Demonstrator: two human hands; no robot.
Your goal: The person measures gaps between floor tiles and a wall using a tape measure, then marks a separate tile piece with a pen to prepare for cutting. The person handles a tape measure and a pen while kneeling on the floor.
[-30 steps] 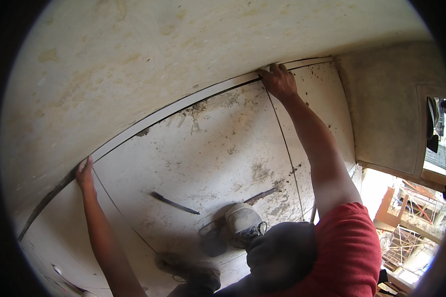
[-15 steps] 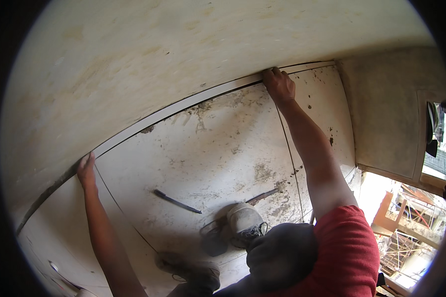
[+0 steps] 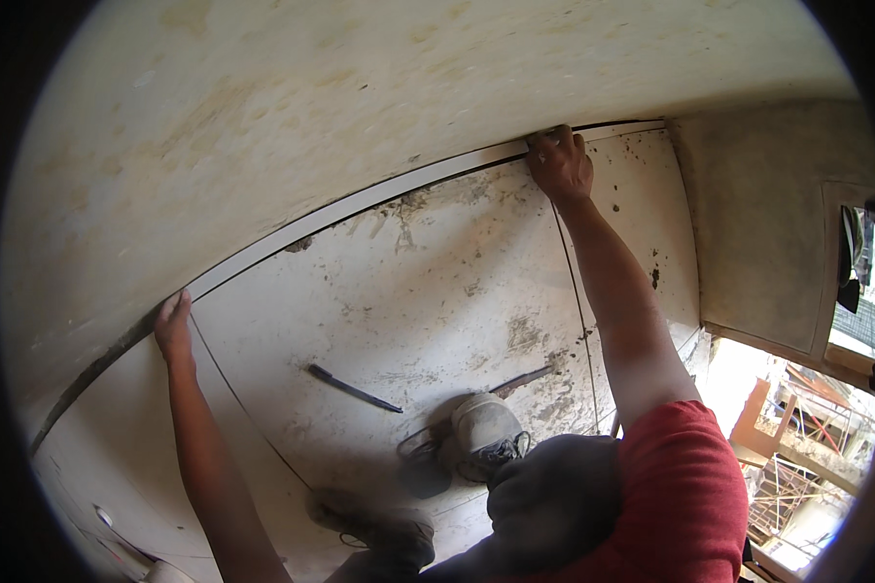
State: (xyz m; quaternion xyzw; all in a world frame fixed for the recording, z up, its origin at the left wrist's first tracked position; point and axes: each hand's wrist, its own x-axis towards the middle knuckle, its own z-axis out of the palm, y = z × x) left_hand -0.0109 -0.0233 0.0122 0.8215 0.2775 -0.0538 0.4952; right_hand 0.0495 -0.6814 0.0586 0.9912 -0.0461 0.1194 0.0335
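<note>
A long white skirting strip lies along the foot of the wall, over the edge of the floor tiles. My left hand is at its left end, fingers closed on the tip. Farther right, my right hand grips the strip from above with bent fingers, which hide part of it. Beyond that hand, a narrow white piece continues to the corner. On the floor between my arms lies a slim dark pen-like tool. Another thin brown-and-dark tool is partly behind my shoe.
A stained plaster wall rises in front, meeting a side wall at right. Dirty white floor tiles have dark joints. My shoe stands near the tools. At lower right, an opening shows scaffolding and rubble below.
My right hand has slid slightly right along the strip, its fingers more bent. The left hand stays at the left end. The whole view has shifted a little.
</note>
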